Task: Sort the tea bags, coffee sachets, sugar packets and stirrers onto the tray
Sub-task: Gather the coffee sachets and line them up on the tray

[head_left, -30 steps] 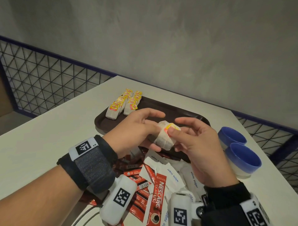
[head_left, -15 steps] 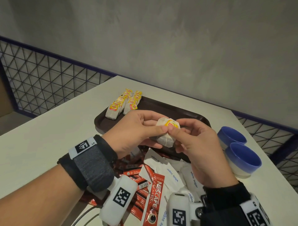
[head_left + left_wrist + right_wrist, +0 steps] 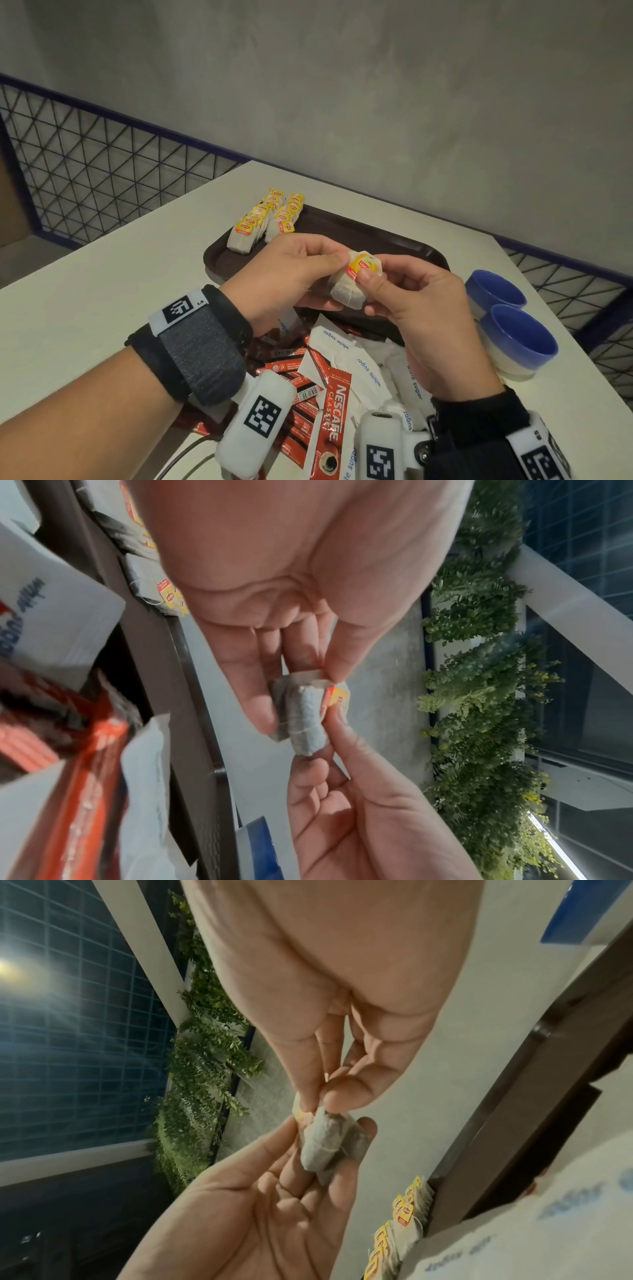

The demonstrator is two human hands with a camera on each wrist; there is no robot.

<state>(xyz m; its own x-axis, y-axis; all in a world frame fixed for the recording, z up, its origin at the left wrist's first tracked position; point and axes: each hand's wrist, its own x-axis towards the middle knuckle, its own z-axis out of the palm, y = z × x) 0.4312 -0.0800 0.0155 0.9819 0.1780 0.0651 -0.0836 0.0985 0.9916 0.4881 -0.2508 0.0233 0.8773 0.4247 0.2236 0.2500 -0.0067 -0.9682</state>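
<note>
Hands (image 3: 291,274) (image 3: 421,315) pinching tea bags (image 3: 352,284), perhaps two, above tray (image 3: 394,240), sachets (image 3: 334,404) beneath.

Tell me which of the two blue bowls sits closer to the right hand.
The nearer blue bowl, lower in the head view, sits closest to the right hand; the farther blue bowl lies behind it, beside the tray.

Both hands (image 3: 291,274) now pinch the tea bag (image 3: 352,279).
</note>
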